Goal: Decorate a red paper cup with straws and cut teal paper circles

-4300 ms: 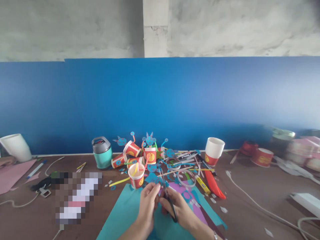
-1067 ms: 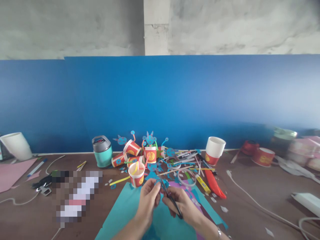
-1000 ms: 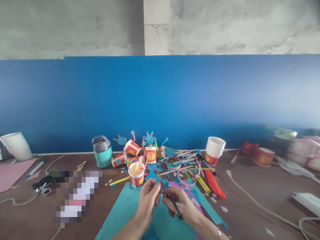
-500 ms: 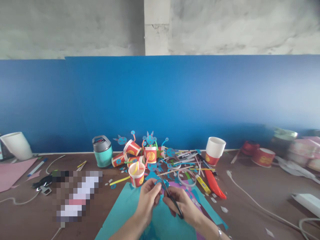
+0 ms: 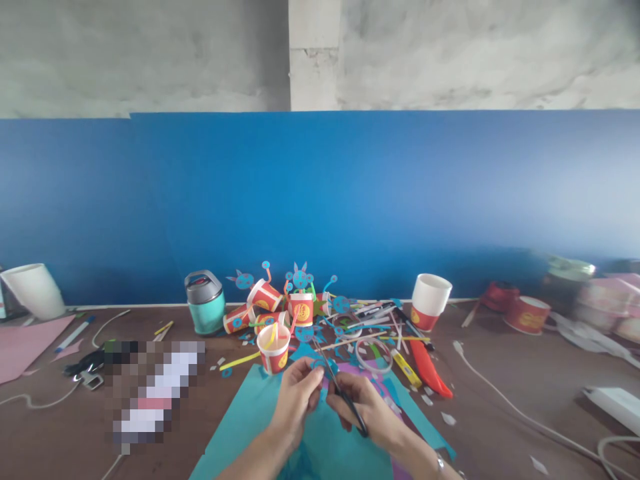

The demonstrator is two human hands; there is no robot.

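Between the fingertips of my left hand [image 5: 299, 393] is a small piece of blue paper [image 5: 318, 364]. My right hand [image 5: 364, 408] grips black-handled scissors [image 5: 354, 408], whose blades point up and to the left, against the blue piece. Both hands are over a teal paper sheet [image 5: 250, 413] on the brown table. Just beyond my left hand stands a red and white paper cup [image 5: 274, 353] with yellow and red strips in it. Other cups with blue paper faces, such as one standing cup [image 5: 301, 310], are grouped behind it.
A teal jar [image 5: 207, 313] stands at left of the cups. Right of the hands lie a glue stick [image 5: 406, 369], a tape ring [image 5: 374, 355], a red pouch [image 5: 431, 373] and paper scraps. A taller paper cup stack [image 5: 431, 301] stands behind them.
The blue piece at my left fingertips is turned slightly and shows a little more. My hands and the scissors stay almost in the same place.
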